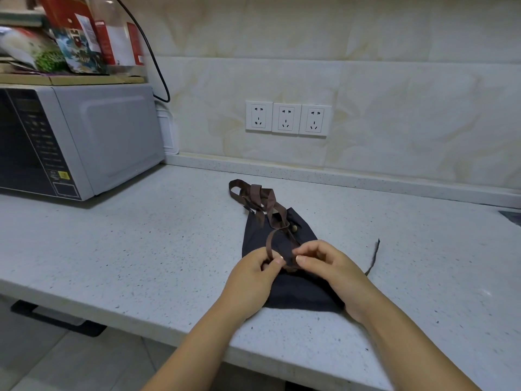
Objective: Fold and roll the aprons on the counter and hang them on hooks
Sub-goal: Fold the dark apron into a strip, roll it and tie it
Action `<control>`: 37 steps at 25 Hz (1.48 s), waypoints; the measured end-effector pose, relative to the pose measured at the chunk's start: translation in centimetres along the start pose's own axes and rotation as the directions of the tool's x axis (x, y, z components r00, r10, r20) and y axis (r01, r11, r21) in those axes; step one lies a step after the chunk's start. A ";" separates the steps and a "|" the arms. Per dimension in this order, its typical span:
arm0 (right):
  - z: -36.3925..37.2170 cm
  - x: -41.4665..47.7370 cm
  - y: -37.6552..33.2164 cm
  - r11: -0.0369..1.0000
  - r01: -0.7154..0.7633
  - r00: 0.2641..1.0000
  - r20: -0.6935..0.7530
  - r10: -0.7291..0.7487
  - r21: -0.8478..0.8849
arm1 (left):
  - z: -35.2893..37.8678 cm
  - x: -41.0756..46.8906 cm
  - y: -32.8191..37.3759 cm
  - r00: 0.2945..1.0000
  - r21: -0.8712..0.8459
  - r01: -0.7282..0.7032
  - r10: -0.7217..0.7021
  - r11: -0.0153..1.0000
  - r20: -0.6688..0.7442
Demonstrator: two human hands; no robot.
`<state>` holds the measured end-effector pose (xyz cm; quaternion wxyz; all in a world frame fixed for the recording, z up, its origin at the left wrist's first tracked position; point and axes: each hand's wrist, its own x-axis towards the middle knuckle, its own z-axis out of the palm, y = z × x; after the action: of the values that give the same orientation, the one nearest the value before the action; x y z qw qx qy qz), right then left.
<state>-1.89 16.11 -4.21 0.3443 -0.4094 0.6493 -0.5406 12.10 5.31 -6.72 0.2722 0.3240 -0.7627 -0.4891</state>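
1. The left hand (253,273) and right hand (329,266) sit close together, thumbs nearly meeting, each with curled fingers pinching a brown strap (269,241).
2. Both hands rest on top of the apron (255,235), a dark cloth folded into a narrow bundle.
3. The strap rises in a loop from the left hand's pinch. It runs back across the cloth past a small brass button (294,228).
4. More brown strap lies in a loose tangle (253,193) past the far end of the apron, spilling onto the desk (141,249).
5. The apron lies on the desk ahead of the person, its near end just short of the front edge.
6. A thin dark tie (375,255) sticks out just right of the right hand.
7. Bare speckled desk stretches wide to the left of the apron, and also to its right.
8. The back edge of the desk meets a raised lip under the tiled wall (394,94), well beyond the strap tangle.
9. A microwave (112,131) stands at the far left, well apart from the apron, with packets (79,43) stacked on top.
10. Three sockets (286,118) sit on the wall behind, and a black cable (158,69) hangs beside the microwave.
11. Floor (42,356) shows below the front edge at lower left.
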 end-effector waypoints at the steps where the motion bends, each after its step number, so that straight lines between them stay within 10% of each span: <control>1: -0.2 -0.2 0.3 0.996 0.019 1.000 -0.009 -0.020 -0.087 | 0.0 -0.1 0.1 0.999 0.033 -0.007 0.008 0.999 -0.047; 6: -1.0 -0.8 1.0 0.903 0.086 0.996 0.010 -0.090 -0.422 | -0.7 -0.2 0.7 0.983 0.122 0.033 -0.010 0.992 -0.186; 11: -1.1 -0.6 0.9 0.874 0.055 0.997 -0.025 -0.077 -0.483 | -4.3 -0.9 0.9 0.948 -0.683 0.160 -0.304 0.713 -0.096; 13: -1.0 -0.6 0.9 0.862 0.051 0.997 -0.018 -0.069 -0.504 | -6.4 -1.2 0.0 0.935 -0.724 0.135 -0.330 0.677 -0.134; 16: -1.1 -0.5 0.8 0.853 0.052 0.997 -0.022 -0.075 -0.520 | -7.8 -1.4 -0.7 0.942 -0.212 0.182 -0.232 0.960 -0.243; 18: -1.0 -0.4 0.7 0.853 0.054 0.997 -0.025 -0.078 -0.519 | -7.9 -1.5 -0.6 0.951 0.088 0.191 -0.162 0.978 -0.265; 25: -1.0 0.1 0.3 0.859 0.023 0.999 -0.029 -0.044 -0.511 | -7.7 0.1 -0.9 0.912 0.396 0.275 -0.108 0.876 -0.395; 31: -1.4 0.9 0.6 0.876 -0.010 1.000 -0.012 0.005 -0.483 | -10.0 -1.8 -1.3 0.892 0.693 0.452 -0.263 0.562 -0.368; 34: -1.5 1.1 0.8 0.888 -0.002 1.000 -0.008 -0.002 -0.460 | -8.2 -2.6 0.5 0.948 0.803 0.153 0.145 0.577 -0.285; 37: -1.4 1.2 0.8 0.884 0.002 1.000 -0.011 -0.008 -0.467 | -3.5 -3.4 2.3 0.921 0.550 -0.390 0.321 0.738 0.222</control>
<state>-3.81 15.65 -4.75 0.2302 -0.4783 0.7614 -0.3723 16.32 6.57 -3.59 0.2042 0.2117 -0.9373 -0.1870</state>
